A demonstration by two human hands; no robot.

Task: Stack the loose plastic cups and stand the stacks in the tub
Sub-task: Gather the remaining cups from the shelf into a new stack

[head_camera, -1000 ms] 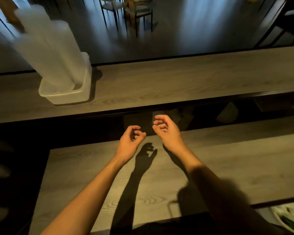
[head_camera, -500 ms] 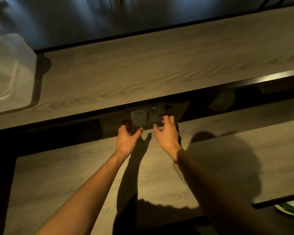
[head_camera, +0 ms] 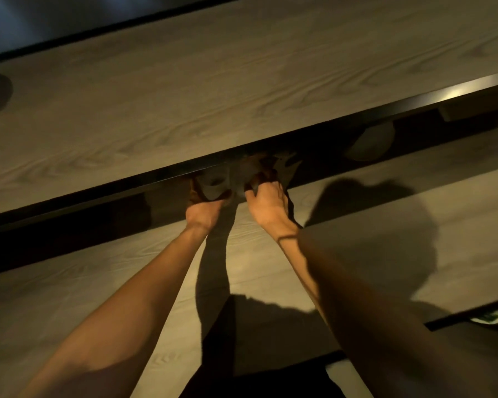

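Note:
Pale translucent plastic cups (head_camera: 216, 182) lie in the dark gap under the front edge of the upper counter. My left hand (head_camera: 203, 209) reaches into that gap and its fingers curl round one cup. Just to the right, my right hand (head_camera: 268, 206) has its fingers curled on another pale cup (head_camera: 243, 172). The fingertips of both hands are lost in shadow under the counter's edge. The tub is out of view.
The upper wooden counter (head_camera: 242, 81) runs across the top, with a black front edge (head_camera: 357, 110). Both forearms lie over the lower wooden counter (head_camera: 84, 282). A pale round object (head_camera: 368, 143) sits in the gap to the right. The counter's near edge is at the lower right.
Both hands have reached forward into the gap under the upper counter and closed round cups. The view has moved forward and down, and the tub has left it at the left.

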